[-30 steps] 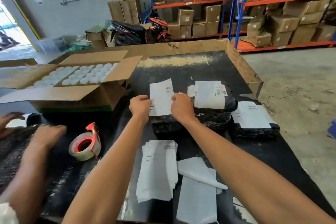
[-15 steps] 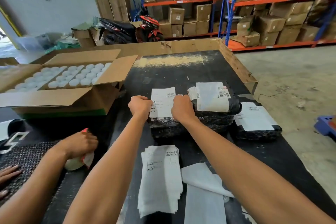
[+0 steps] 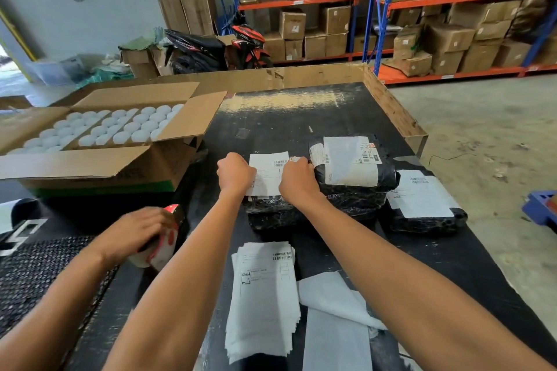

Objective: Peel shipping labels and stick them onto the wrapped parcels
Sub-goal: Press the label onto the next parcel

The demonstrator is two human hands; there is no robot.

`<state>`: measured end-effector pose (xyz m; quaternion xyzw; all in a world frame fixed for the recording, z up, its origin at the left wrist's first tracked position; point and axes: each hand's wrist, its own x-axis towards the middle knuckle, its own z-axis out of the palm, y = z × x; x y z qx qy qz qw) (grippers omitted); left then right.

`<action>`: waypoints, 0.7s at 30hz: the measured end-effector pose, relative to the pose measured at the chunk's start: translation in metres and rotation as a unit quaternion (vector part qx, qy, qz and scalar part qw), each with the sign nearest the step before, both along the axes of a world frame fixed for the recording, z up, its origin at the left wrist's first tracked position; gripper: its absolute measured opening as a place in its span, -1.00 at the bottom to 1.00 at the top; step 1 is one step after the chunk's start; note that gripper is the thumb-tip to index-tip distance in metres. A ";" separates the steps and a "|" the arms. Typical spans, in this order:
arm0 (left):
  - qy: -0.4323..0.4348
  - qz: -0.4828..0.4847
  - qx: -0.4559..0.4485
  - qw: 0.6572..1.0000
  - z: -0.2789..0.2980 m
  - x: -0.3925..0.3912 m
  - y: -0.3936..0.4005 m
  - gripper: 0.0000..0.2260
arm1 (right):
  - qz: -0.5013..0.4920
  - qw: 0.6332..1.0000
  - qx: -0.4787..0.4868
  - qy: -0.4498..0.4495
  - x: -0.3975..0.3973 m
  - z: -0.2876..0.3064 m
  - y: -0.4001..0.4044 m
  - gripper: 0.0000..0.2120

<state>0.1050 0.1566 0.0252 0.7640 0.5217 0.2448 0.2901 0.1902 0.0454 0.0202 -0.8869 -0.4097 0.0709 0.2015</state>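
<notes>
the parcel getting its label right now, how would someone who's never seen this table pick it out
On the black table, three black wrapped parcels sit in a row right of the open carton. It is the leftmost parcel, nearest the carton, under both hands. Unlike its neighbours, its label is still held by fingers.

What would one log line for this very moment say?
step: sticking label | left hand and right hand: pressing label onto black parcel | labelled parcels beside: two | label stack: near edge

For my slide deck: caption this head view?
Both hands, left and right, press a label onto a black parcel.
</notes>
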 end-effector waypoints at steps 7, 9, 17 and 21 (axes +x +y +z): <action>0.112 -0.060 0.041 0.991 -0.002 0.017 0.005 -0.63 | 0.027 1.000 -0.005 0.013 0.012 -0.006 0.010 -0.71; 0.191 -0.105 0.068 0.974 -0.006 0.016 0.004 -0.58 | 0.037 0.999 -0.002 0.018 0.013 -0.006 0.011 -0.67; 0.213 -0.140 -0.017 0.967 -0.019 0.012 0.007 -0.55 | 0.016 0.999 -0.007 0.046 0.017 -0.011 0.023 -0.52; 0.201 -0.136 -0.032 0.970 -0.023 0.009 0.016 -0.55 | -0.015 0.996 -0.011 0.089 0.025 -0.006 0.030 -0.49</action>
